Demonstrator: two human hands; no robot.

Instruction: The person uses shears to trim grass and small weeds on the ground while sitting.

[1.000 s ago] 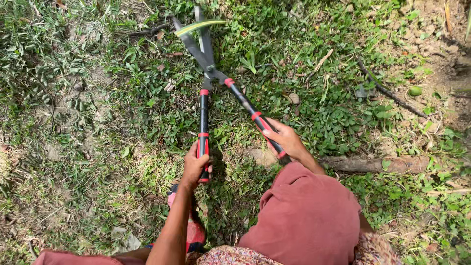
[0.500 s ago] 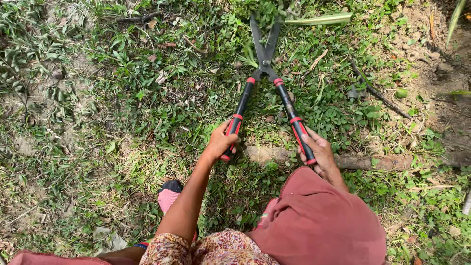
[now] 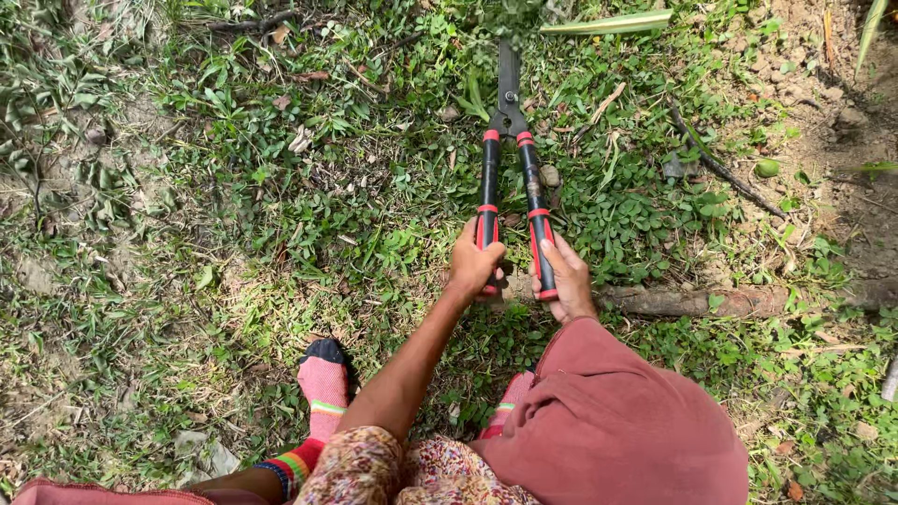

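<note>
Both hands: left hand (image 3: 474, 265) and right hand (image 3: 564, 279), fingers wrapped around shears (image 3: 510, 140) grips.
Handling: stiff, weighty; blades closed, ahead of fingers.

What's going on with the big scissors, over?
Left hand and right hand each grip a handle. Shears shut, blades pointing away over the weeds. Log lies just beside the right hand; nothing blocks the blades. Over.

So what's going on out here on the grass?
A person stands over weedy ground holding long-handled garden shears. The left hand and right hand each have a grip on one red-and-black handle. The handles are drawn close together and the blades look shut, pointing away into the greenery. A fallen branch lies beside the right hand.
</note>
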